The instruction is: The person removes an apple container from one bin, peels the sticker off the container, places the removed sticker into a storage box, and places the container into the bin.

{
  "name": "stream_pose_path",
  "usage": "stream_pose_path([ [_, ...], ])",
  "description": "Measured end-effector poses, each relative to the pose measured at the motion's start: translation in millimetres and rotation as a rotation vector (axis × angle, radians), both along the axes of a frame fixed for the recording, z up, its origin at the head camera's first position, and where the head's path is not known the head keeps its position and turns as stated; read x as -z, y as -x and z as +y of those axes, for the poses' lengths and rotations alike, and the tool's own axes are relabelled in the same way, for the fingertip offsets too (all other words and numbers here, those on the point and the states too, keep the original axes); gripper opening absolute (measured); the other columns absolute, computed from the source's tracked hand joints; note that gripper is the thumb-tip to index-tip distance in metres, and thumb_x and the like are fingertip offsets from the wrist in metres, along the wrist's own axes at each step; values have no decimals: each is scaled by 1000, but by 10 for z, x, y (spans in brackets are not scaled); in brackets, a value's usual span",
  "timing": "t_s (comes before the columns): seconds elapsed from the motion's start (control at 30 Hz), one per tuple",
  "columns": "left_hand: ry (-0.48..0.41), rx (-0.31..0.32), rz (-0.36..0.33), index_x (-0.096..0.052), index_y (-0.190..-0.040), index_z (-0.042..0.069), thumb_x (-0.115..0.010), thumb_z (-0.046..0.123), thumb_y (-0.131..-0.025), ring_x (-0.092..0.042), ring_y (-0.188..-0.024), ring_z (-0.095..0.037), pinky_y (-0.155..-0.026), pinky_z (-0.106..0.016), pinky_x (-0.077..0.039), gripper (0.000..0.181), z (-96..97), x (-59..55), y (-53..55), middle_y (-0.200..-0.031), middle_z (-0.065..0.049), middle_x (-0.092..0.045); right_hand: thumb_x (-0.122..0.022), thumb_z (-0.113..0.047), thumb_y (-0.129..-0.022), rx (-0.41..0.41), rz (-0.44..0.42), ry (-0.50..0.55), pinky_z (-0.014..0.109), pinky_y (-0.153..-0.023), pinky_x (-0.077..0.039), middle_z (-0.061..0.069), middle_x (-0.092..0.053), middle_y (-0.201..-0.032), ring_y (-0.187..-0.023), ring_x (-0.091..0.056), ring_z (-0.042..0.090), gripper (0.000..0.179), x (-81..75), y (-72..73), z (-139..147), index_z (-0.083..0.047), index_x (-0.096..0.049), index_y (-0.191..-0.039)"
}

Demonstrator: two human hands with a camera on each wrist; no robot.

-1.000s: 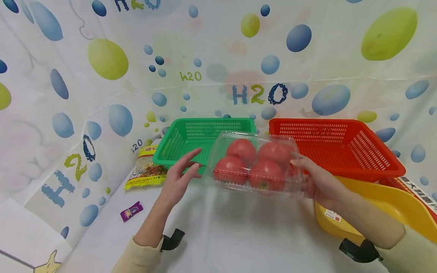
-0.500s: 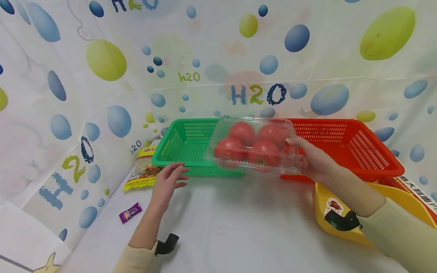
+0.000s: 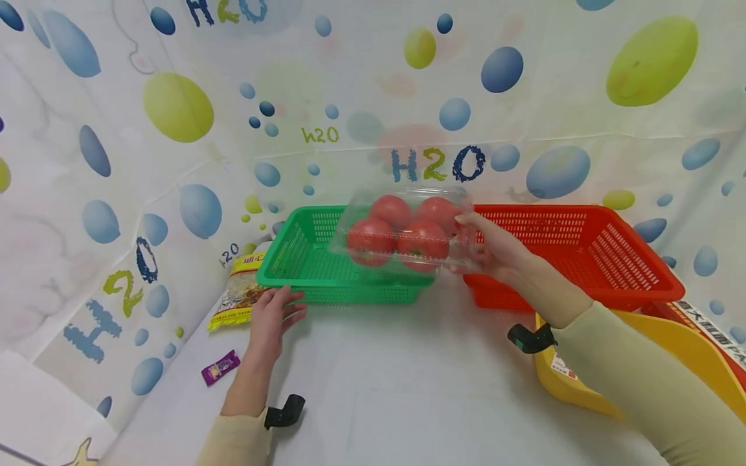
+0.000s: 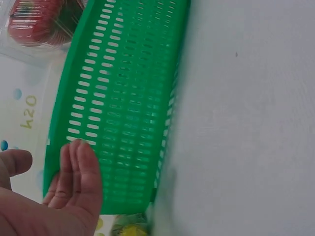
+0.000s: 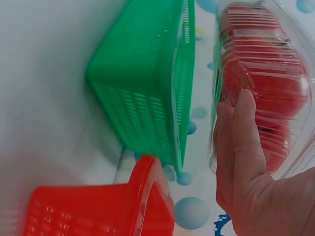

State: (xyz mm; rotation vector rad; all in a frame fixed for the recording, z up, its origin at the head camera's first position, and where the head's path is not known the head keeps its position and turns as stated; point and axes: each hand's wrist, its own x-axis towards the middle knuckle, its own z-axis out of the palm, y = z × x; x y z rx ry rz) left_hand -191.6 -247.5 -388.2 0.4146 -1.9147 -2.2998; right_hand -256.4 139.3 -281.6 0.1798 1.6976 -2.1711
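A clear plastic clamshell box of several red tomatoes hangs tilted over the right part of the green basket. My right hand grips the box by its right end, thumb on top and fingers below, as the right wrist view also shows on the box's side. At the green basket's front left corner is my left hand, its fingers loosely extended and holding nothing. In the left wrist view those fingers overlap the basket's side.
Right of the green basket stands a red basket, with a yellow bin in front of it. A yellow snack bag leans by the green basket's left side. Nearer lies a small purple packet. A patterned sheet hangs behind.
My right hand has raised the tomato box and carried it leftward from in front of the baskets to over the green one. The left hand has drawn back, left and down, away from the box.
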Motion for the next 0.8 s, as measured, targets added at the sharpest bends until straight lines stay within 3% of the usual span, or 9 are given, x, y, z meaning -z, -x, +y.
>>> stream_pose_path([
  [0.17, -191, -70, 38, -48, -111, 7, -51, 24, -107, -71, -81, -13, -82, -28, -58, 18, 49, 59, 100, -90, 1, -72, -68, -42, -95, 9, -28, -19, 43, -89, -57, 11, -34, -148, -133, -41, 32, 71, 4, 177, -115, -28, -27, -151],
  [0.3, -291, -131, 53, -49, -113, 7, -53, 23, -107, -72, -77, -13, -80, -28, -59, 18, 106, 87, 184, -87, -1, -71, -64, -42, -96, -19, -39, -47, 40, -84, -58, 19, -36, -148, -130, -47, 36, 78, 25, 303, -203, -25, -18, -157],
  [0.53, -359, -185, 86, -48, -111, 7, -53, 19, -106, -72, -74, -14, -77, -29, -60, 14, 136, 120, 217, -82, -2, -70, -65, -40, -96, -57, -58, -81, 43, -84, -58, 24, -37, -146, -124, -53, 41, 78, 109, 474, -443, -27, -19, -158],
  [0.8, -361, -156, 80, -48, -114, 7, -55, 21, -106, -71, -75, -14, -77, -28, -59, 17, 104, 81, 209, -84, -3, -71, -64, -38, -96, -109, -21, -92, 49, -86, -56, 30, -41, -144, -121, -55, 47, 77, 235, 672, -690, -20, -21, -157],
])
